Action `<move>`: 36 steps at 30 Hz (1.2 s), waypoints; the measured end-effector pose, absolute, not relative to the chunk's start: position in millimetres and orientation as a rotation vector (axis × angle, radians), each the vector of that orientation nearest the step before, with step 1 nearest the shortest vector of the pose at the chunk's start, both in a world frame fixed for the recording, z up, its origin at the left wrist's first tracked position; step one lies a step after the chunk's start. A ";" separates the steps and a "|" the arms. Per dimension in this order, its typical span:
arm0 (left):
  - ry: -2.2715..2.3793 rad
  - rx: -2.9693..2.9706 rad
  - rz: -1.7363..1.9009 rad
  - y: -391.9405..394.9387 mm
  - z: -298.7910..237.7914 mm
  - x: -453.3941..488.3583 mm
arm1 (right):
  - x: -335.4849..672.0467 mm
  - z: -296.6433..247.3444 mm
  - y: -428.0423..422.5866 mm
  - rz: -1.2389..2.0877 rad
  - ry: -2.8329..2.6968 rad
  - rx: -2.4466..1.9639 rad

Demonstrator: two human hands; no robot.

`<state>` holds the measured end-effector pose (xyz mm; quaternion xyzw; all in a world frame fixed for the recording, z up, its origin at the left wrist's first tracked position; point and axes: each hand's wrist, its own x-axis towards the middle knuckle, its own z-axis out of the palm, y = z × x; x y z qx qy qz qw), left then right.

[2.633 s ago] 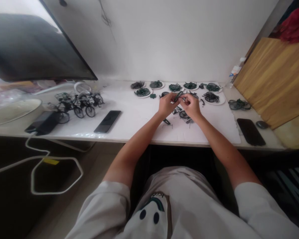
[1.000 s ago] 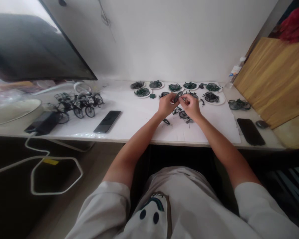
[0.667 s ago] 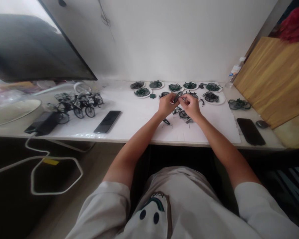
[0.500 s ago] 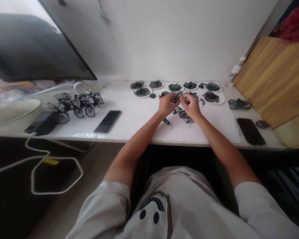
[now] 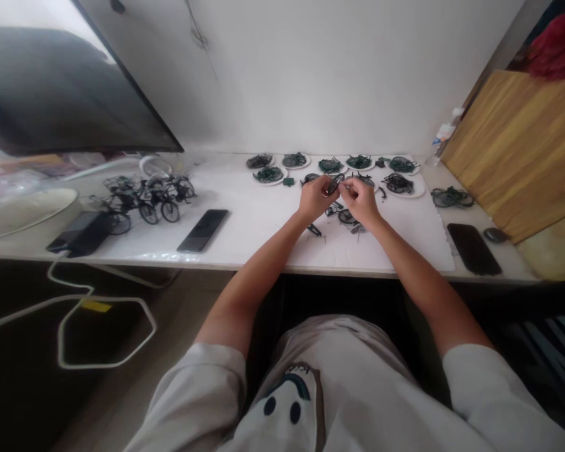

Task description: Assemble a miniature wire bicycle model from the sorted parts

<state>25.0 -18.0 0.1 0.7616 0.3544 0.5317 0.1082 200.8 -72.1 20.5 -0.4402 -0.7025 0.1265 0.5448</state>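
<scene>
My left hand (image 5: 314,198) and my right hand (image 5: 360,200) meet above the white mat (image 5: 405,232), fingers pinched together on a small dark wheel part (image 5: 334,183) held between them. Under my hands lie loose dark parts (image 5: 346,217) and a small bracket (image 5: 314,230). Several white dishes of dark green parts (image 5: 269,174) sit in rows just beyond my hands.
Assembled miniature bicycles (image 5: 144,196) stand at the left, near a black power brick (image 5: 80,232) and a phone (image 5: 203,230). A second phone (image 5: 473,248) and a mouse (image 5: 494,235) lie right. A monitor (image 5: 51,94) leans at the left, a wooden board (image 5: 522,144) at the right.
Almost nothing has changed: my hands stay together over the mat, with only slight finger shifts on the wheel part.
</scene>
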 end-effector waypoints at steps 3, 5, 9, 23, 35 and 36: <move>1.062 2.230 1.553 -19.8 1.8 25.2 | 201.0 19.9 -71.4 0.307 -1.666 -1.047; 1.055 2.229 1.556 -20.5 2.4 25.1 | 201.2 19.7 -71.2 0.314 -1.670 -1.050; 1.042 2.228 1.564 -20.2 2.3 24.8 | 201.9 19.9 -71.6 0.323 -1.680 -1.037; 1.113 2.208 1.511 -29.3 12.5 25.3 | 203.3 21.5 -74.6 0.362 -1.726 -1.023; 1.118 2.186 1.499 -30.0 14.6 24.8 | 203.8 23.6 -76.8 0.396 -1.750 -1.062; 1.116 2.185 1.501 -30.2 15.0 24.9 | 203.9 23.7 -77.0 0.395 -1.752 -1.064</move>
